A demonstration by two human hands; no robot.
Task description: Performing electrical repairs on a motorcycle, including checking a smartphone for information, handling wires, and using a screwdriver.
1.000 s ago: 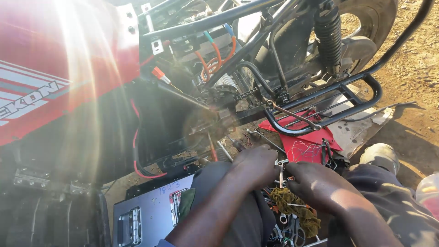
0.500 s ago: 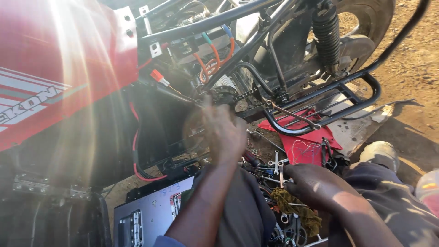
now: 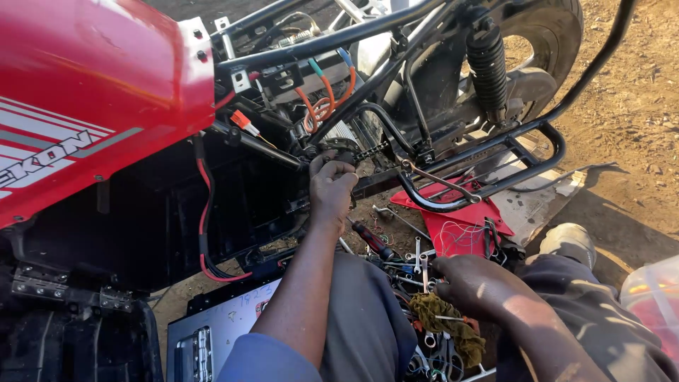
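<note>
Head view, motorcycle part-stripped on dirt. L to R: red tank (image 3: 92, 92) in place; side cover off, exposing wiring (image 3: 322, 99) and frame (image 3: 396, 28); grey case (image 3: 226, 329) on ground below. Left hand (image 3: 331, 185) reaches up w/ fingers curled narrow against the chain (image 3: 364, 151) near the sprocket (image 3: 338, 146), just under the wiring; whether it pinches a part or only presses, cannot tell. Red-handled screwdriver (image 3: 373, 240) lies unused on ground betw. the hands. Right hand (image 3: 472, 283) rests low on the tool pile (image 3: 424, 262), fingers bent narrow over spanners beside a rag (image 3: 435, 315); no tool clearly gripped. Red panel (image 3: 463, 226) already off, lying under the footrest bar (image 3: 488, 180). Judged: strip-down done, chain-area work in hand, refit still ahead. Vs. earlier frames: left hand was down at the pile w/ the right, then rose, blurred, to its present spot; right hand barely moved.
</note>
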